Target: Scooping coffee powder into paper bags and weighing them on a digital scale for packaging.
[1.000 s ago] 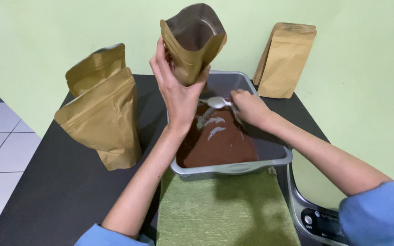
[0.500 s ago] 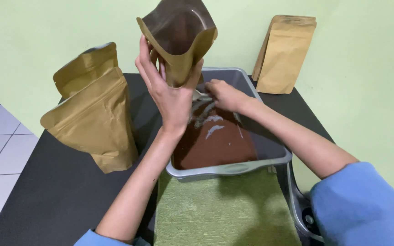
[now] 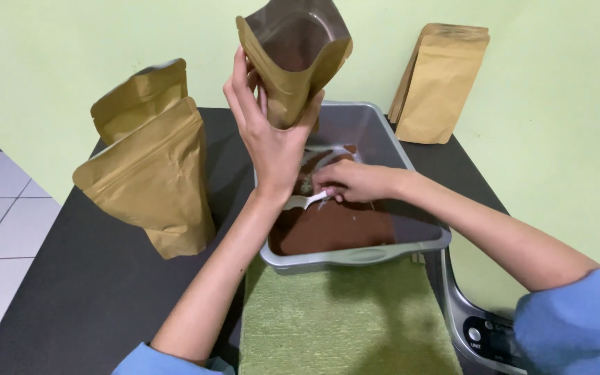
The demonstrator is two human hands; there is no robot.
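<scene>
- Left hand (image 3: 272, 139) up high over the gray tub (image 3: 355, 257), fingers wrapped tight around an open brown pouch (image 3: 293, 59), mouth tipped toward the camera
- Right hand (image 3: 352, 182) down in the tub, fingers pinched shut on a white spoon (image 3: 305, 201), just above the brown powder (image 3: 335, 226)
- Two closed brown pouches (image 3: 151, 177) standing left on the black table (image 3: 92, 292)
- One more flat brown pouch (image 3: 440, 83) leaning on the green wall
- Green cloth (image 3: 342, 319) in front of the tub, scale (image 3: 484, 333) beside it

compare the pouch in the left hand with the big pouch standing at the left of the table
The held pouch is open-mouthed, lifted and tilted over the grey tub by the left hand. The standing pouch rests on the black table, looks closed and appears bulkier. Both are brown paper pouches.
</scene>
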